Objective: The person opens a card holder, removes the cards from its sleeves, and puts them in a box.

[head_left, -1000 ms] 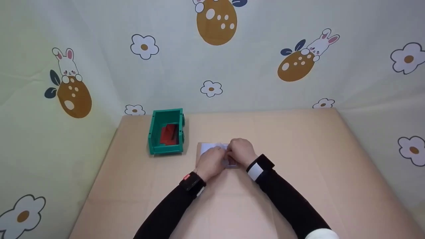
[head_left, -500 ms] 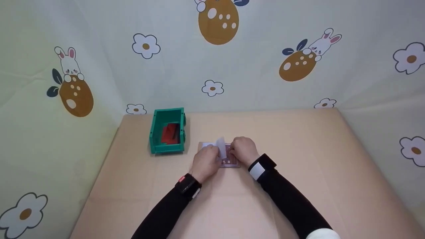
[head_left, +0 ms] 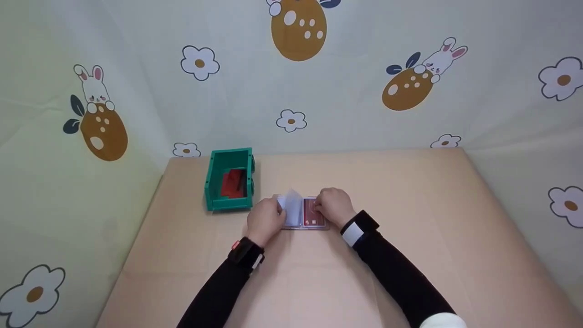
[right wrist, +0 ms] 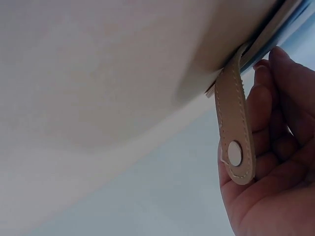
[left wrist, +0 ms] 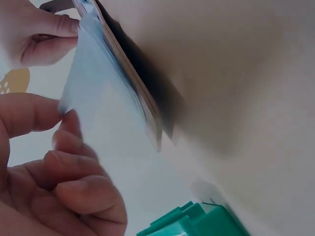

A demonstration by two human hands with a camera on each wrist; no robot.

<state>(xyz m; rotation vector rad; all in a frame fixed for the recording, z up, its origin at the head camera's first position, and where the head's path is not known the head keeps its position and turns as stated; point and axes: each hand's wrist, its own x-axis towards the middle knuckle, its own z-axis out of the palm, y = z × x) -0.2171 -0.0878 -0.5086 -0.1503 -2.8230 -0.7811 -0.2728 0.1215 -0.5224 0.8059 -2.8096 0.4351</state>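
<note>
A small card holder [head_left: 292, 228] lies spread on the table between the hands, with a tan cover and translucent plastic sleeves. My left hand [head_left: 266, 220] pinches the corner of a raised sleeve [left wrist: 106, 88] between thumb and index finger in the left wrist view. On the right-hand side of the holder, a dark red card [head_left: 312, 217] shows through its pocket. My right hand [head_left: 336, 207] holds that side at the edge, fingertips partly over the card. Beside its fingers hangs the holder's tan stitched strap [right wrist: 231, 108] with a round metal snap [right wrist: 235, 153].
A green plastic bin [head_left: 230, 205] stands left of the holder, toward the back of the table. Red pieces [head_left: 231, 184] and a dark strip lie inside it. A patterned cloth [head_left: 355, 114] hangs behind the tan table surface [head_left: 410, 205].
My left hand has moved left, turning the translucent sleeve over to the left and uncovering the dark red card. The right hand shifted slightly and stays at the holder's right side.
</note>
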